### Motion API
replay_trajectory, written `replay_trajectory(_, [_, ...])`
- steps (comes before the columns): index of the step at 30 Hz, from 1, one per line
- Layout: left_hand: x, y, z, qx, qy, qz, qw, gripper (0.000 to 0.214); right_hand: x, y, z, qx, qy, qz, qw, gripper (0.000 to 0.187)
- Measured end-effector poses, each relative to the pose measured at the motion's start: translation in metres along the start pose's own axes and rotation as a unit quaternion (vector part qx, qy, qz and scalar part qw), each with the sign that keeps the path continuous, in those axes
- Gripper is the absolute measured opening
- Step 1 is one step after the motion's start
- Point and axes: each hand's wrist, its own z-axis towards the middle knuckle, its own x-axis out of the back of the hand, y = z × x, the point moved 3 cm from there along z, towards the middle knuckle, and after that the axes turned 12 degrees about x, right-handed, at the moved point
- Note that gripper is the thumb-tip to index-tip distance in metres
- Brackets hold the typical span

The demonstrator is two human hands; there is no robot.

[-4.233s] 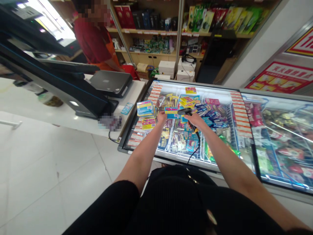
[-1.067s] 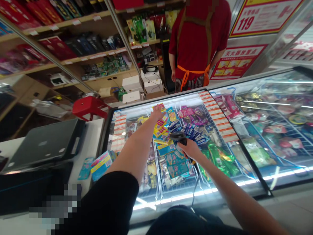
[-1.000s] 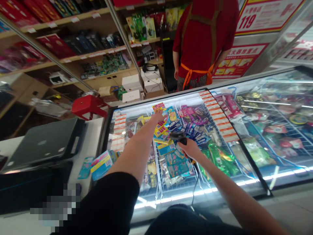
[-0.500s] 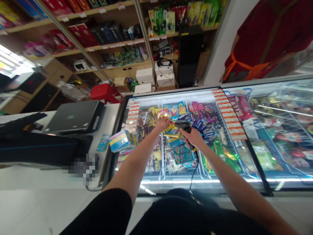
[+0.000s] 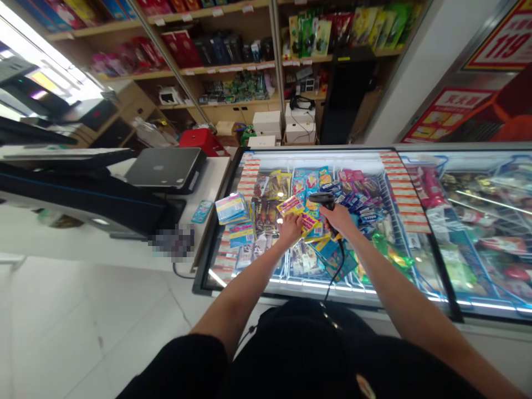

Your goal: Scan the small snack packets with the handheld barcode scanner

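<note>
My left hand (image 5: 290, 228) is closed on a yellow and pink packet (image 5: 291, 205), held above the glass lid of a chest freezer (image 5: 316, 152). My right hand (image 5: 341, 219) grips a black corded barcode scanner (image 5: 323, 199), whose head sits just right of the packet. More bright packets (image 5: 316, 230) lie in a loose pile on the glass under both hands. A stack of blue and yellow packets (image 5: 233, 209) rests at the freezer's left edge.
A white counter (image 5: 210, 180) at left carries a closed laptop (image 5: 165, 168), a dark till stand (image 5: 83, 194) and a small blue card (image 5: 202, 211). Shelves of goods line the back wall. A person in red with an orange apron (image 5: 513, 113) stands at far right. A red stool (image 5: 202, 141) stands behind the counter.
My left hand reached to the far side of the freezer lid, took a packet and drew it back beside the scanner. The other person walked from left to far right.
</note>
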Motion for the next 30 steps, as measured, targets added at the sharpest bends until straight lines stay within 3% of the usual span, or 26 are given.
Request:
replay_trajectory(3, [0.015, -0.011, 0.005, 0.059, 0.058, -0.016, 0.996, 0.033, -0.005, 0.004, -0.004, 0.000, -0.004, 0.006, 1.000, 0.026])
replay_trajectory(6, [0.028, -0.017, 0.022, 0.115, 0.097, -0.019, 0.988, 0.044, -0.008, 0.005, -0.009, 0.003, 0.000, -0.009, 1.000, 0.028])
replay_trajectory(9, [0.032, -0.017, 0.036, 0.151, 0.068, 0.001, 0.986, 0.069, -0.010, 0.005, -0.014, 0.010, 0.000, -0.026, 1.000, 0.030])
replay_trajectory(11, [0.034, -0.015, 0.040, 0.153, 0.051, 0.014, 0.987, 0.075, -0.011, 0.006, -0.017, 0.008, 0.000, -0.033, 0.999, 0.032])
replay_trajectory(16, [0.037, -0.016, 0.040, 0.149, 0.066, 0.009, 0.987, 0.071, -0.015, 0.009, -0.020, 0.005, 0.000, -0.052, 0.999, 0.034])
replay_trajectory(22, [0.038, -0.028, 0.052, 0.141, 0.050, -0.183, 0.972, 0.033, -0.018, 0.005, -0.020, 0.005, -0.004, -0.044, 0.999, 0.032])
replay_trajectory(30, [0.056, -0.062, 0.062, 0.131, 0.098, -0.325, 0.931, 0.030, -0.030, -0.014, -0.022, 0.024, -0.059, -0.083, 0.995, 0.033])
